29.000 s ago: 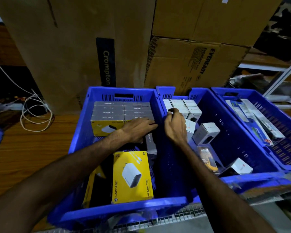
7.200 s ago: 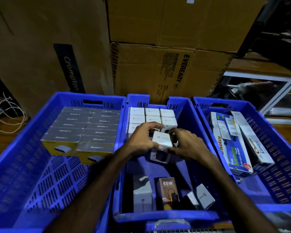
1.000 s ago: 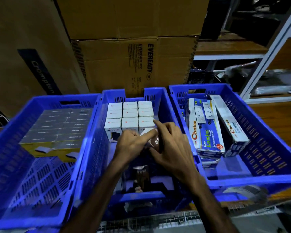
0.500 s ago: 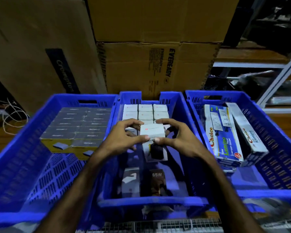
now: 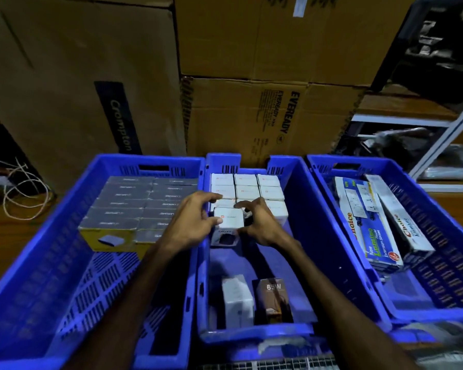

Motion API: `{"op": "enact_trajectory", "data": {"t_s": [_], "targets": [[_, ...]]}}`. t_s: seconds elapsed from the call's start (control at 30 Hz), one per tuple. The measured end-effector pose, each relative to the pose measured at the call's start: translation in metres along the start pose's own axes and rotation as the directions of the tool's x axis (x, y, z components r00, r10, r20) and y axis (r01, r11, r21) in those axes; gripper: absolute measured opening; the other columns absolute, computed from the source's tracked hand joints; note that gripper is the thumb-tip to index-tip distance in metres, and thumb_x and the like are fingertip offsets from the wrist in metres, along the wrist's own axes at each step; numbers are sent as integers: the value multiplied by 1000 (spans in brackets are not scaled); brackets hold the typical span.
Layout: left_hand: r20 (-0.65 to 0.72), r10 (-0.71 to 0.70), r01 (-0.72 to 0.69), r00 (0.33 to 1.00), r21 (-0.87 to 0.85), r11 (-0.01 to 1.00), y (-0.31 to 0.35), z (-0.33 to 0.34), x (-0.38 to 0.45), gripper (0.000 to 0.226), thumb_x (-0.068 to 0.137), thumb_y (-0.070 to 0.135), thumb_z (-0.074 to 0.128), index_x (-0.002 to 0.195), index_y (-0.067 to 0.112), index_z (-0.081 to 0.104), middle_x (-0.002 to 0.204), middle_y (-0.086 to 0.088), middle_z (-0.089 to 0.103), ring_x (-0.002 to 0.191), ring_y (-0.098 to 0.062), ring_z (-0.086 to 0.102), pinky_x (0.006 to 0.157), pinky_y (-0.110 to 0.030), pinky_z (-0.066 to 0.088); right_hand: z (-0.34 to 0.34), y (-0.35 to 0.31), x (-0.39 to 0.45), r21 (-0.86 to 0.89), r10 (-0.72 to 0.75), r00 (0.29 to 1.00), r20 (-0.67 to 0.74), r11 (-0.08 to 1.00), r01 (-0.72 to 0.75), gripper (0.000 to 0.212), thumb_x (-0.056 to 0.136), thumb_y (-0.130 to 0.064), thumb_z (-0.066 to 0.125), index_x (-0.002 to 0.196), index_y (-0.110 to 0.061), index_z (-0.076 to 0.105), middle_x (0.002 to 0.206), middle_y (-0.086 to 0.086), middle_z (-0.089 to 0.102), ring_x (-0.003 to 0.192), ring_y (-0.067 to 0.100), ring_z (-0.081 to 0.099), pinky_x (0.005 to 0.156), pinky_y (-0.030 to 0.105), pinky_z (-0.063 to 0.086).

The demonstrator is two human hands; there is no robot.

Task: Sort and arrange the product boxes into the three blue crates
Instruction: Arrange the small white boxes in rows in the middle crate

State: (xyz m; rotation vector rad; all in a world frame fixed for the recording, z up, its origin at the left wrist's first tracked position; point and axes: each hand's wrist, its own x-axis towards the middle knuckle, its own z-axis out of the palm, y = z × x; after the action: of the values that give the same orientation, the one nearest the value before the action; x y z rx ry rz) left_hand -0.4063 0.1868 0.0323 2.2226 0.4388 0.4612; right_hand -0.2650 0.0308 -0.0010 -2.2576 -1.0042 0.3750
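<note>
Three blue crates stand side by side. The middle crate point(image 5: 300, 198) has rows of small white boxes point(image 5: 246, 186) packed at its far end. My left hand point(image 5: 190, 222) and my right hand point(image 5: 259, 222) both grip one small white box point(image 5: 229, 221) at the front left of those rows, upright against them. A white box point(image 5: 237, 297) and a dark 65W box point(image 5: 273, 300) lie loose at the near end. The left crate point(image 5: 51, 236) holds a block of grey-topped yellow boxes point(image 5: 137, 209). The right crate point(image 5: 439, 236) holds long Choice boxes point(image 5: 369, 225).
Large cardboard cartons point(image 5: 251, 76) are stacked right behind the crates. White cables point(image 5: 19, 193) lie on the wooden surface at far left. A metal shelf frame point(image 5: 449, 129) rises at the right. A wire grid edge point(image 5: 278, 363) runs below the crates' near rims.
Both hands have carried the small white box a little left and down, setting it at the front left of the rows. The view has shifted slightly.
</note>
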Motion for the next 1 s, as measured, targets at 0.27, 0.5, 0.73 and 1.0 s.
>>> {"op": "enact_trajectory", "data": {"t_s": [0.27,0.5,0.73,1.0], "targets": [[7,8,-8,1000,-57,998,-13,4,-9,41,86,-2,76,116,24,73,99,6,66,60,-3,49,75,-31,56,20,0,13,27,88,995,-45,996,-87,68,65,-6,93,127,-12,64,103,3,53,76,10,53,57,4,39],[-11,-7,7,1000,46,999,-1,11,-16,34,91,-3,67,112,22,74,108,6,67,75,0,59,75,-14,37,37,11,3,44,121,984,-130,992,-116,39,71,-6,87,95,-15,58,70,-7,52,62,11,45,53,19,37],[-15,-36,36,999,30,999,-1,9,-21,33,93,-2,65,112,24,73,117,2,68,107,-18,64,92,-30,50,46,19,3,-70,135,988,-73,988,-141,33,73,-21,85,83,-18,54,75,-4,56,73,19,50,60,33,37],[38,-12,12,999,15,1000,0,5,-26,36,93,-2,62,112,26,73,119,3,69,86,-19,69,92,-40,58,9,8,-44,-51,211,963,169,977,-205,40,82,-30,84,114,-15,65,116,-1,68,97,16,69,87,35,58]]}}
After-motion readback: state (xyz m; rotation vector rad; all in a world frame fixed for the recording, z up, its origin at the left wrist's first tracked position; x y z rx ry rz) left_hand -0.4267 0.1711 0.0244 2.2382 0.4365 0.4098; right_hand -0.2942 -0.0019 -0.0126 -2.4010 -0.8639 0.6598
